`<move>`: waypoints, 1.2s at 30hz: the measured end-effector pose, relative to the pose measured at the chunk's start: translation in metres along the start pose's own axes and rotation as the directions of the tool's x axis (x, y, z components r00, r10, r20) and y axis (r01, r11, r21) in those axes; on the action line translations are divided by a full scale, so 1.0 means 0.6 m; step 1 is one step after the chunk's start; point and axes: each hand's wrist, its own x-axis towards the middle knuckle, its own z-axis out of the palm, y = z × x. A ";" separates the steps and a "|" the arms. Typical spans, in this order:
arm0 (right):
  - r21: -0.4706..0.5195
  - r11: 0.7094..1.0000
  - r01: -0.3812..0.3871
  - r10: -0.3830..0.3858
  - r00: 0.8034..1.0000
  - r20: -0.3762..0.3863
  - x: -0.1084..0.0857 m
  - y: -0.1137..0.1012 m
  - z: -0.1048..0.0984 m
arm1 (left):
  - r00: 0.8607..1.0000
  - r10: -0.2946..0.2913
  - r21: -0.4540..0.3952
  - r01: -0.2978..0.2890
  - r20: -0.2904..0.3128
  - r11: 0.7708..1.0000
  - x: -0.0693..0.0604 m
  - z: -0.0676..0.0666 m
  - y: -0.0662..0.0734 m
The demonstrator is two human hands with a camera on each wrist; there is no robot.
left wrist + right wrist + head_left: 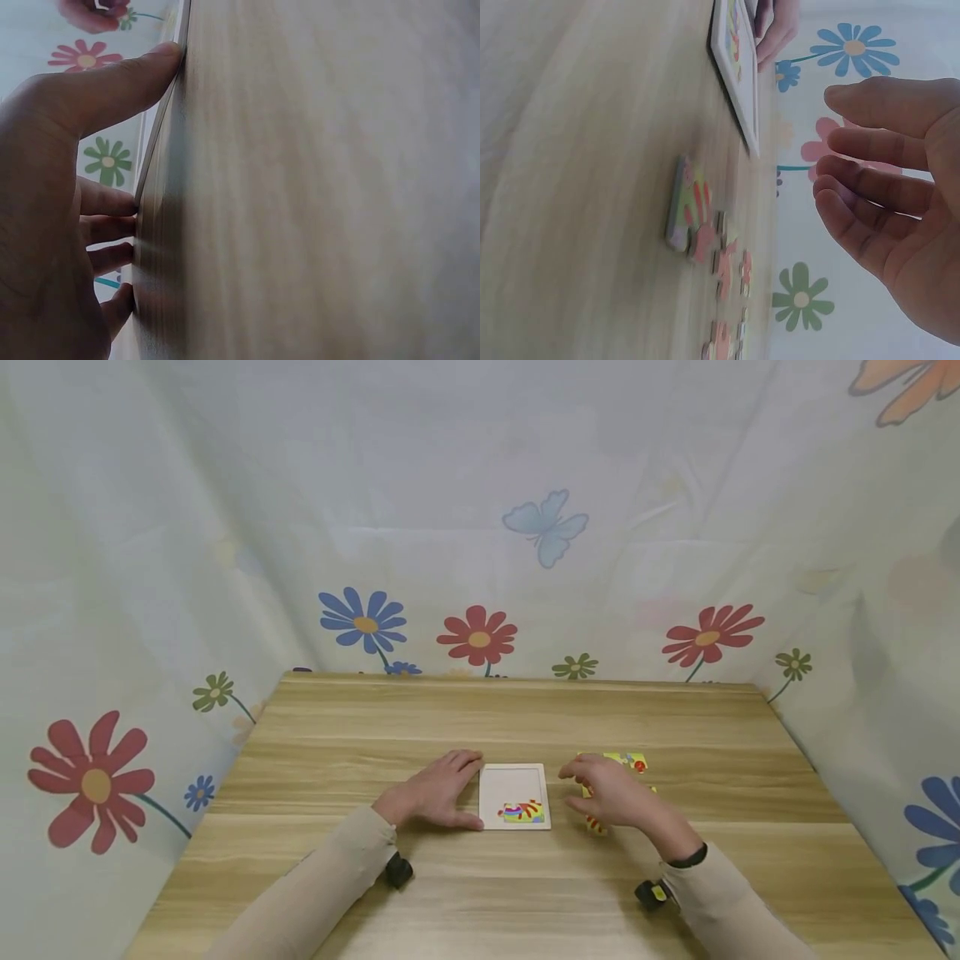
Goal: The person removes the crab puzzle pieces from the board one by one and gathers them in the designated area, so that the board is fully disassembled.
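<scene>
A square white puzzle tray (506,783) lies flat on the table, with joined colourful jigsaw pieces (527,812) in its lower right part. My left hand (438,789) rests along the tray's left side, thumb at the near corner and fingertips by the far one. In the left wrist view the thumb (124,86) touches the tray's edge. Right of the tray, my right hand (611,789) hovers with loosely bent fingers and nothing between them. Below it lie several loose jigsaw pieces (688,206), yellow-green with red, partly hidden by the hand in the head view.
The wood-grain table (480,902) runs back to a pale curtain (450,468) printed with flowers and a butterfly. Similar curtain hangs at both sides. A small black device (399,870) sits at the left wrist, another (651,895) at the right.
</scene>
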 end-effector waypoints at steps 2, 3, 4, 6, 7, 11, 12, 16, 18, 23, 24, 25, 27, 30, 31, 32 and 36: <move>0.004 1.000 -0.008 0.008 1.000 0.010 0.004 -0.004 -0.001 | 1.000 -0.001 0.004 0.001 0.001 1.000 0.000 0.000 0.000; 0.011 1.000 -0.018 0.017 1.000 0.017 0.006 -0.007 -0.002 | 1.000 -0.001 0.006 0.001 0.002 1.000 0.000 0.000 0.000; 0.012 1.000 -0.023 0.023 0.999 0.023 0.008 -0.009 -0.002 | 1.000 -0.002 0.006 0.002 0.003 1.000 0.000 0.001 0.000; 0.019 1.000 -0.023 0.022 0.999 0.030 0.012 -0.015 -0.002 | 1.000 -0.001 0.003 0.001 0.001 1.000 0.000 0.001 0.000; 0.025 0.999 -0.022 0.021 0.999 0.032 0.014 -0.017 -0.002 | 1.000 -0.001 0.002 0.001 0.000 1.000 -0.001 0.002 0.000; 0.047 0.999 0.013 -0.014 1.000 0.023 0.023 -0.023 0.000 | 1.000 0.008 -0.006 -0.008 -0.009 1.000 -0.001 0.004 -0.001; 0.053 0.998 0.021 -0.022 1.000 0.020 0.026 -0.025 0.002 | 1.000 0.012 -0.008 -0.012 -0.014 1.000 -0.002 0.004 -0.001; 0.062 0.997 0.046 -0.047 0.999 0.022 0.037 -0.030 0.009 | 0.999 0.030 -0.007 -0.031 -0.035 1.000 -0.002 0.005 -0.003; 0.057 0.997 0.060 -0.061 0.998 0.021 0.042 -0.033 0.013 | 0.999 0.031 -0.007 -0.032 -0.035 0.999 -0.002 0.006 -0.003; 0.052 0.994 0.099 -0.100 0.995 0.014 0.052 -0.037 0.022 | 1.000 0.016 -0.011 -0.016 -0.015 1.000 -0.002 0.007 -0.003; 0.050 0.993 0.107 -0.108 0.994 0.011 0.054 -0.037 0.024 | 1.000 0.012 -0.012 -0.013 -0.012 1.000 -0.002 0.007 -0.003; 0.057 0.992 0.111 -0.112 0.994 0.012 0.056 -0.039 0.026 | 1.000 0.012 -0.010 -0.012 -0.012 1.000 -0.002 0.006 -0.003; 0.060 0.991 0.118 -0.119 0.993 0.018 0.060 -0.041 0.030 | 1.000 0.013 -0.006 -0.013 -0.013 1.000 -0.001 0.006 -0.003; 0.058 0.992 0.112 -0.114 0.993 0.037 0.064 -0.047 0.036 | 1.000 0.017 -0.003 -0.017 -0.015 1.000 0.000 0.004 -0.004; 0.059 0.993 0.105 -0.108 0.993 0.047 0.065 -0.049 0.038 | 1.000 0.018 -0.003 -0.018 -0.014 1.000 0.000 0.004 -0.004; 0.057 0.993 0.103 -0.107 0.993 0.057 0.066 -0.050 0.041 | 1.000 0.017 -0.006 -0.017 -0.013 1.000 0.000 0.004 -0.004; 0.061 0.993 0.105 -0.110 0.990 0.088 0.070 -0.053 0.053 | 1.000 0.014 -0.007 -0.014 -0.006 1.000 0.001 0.002 -0.004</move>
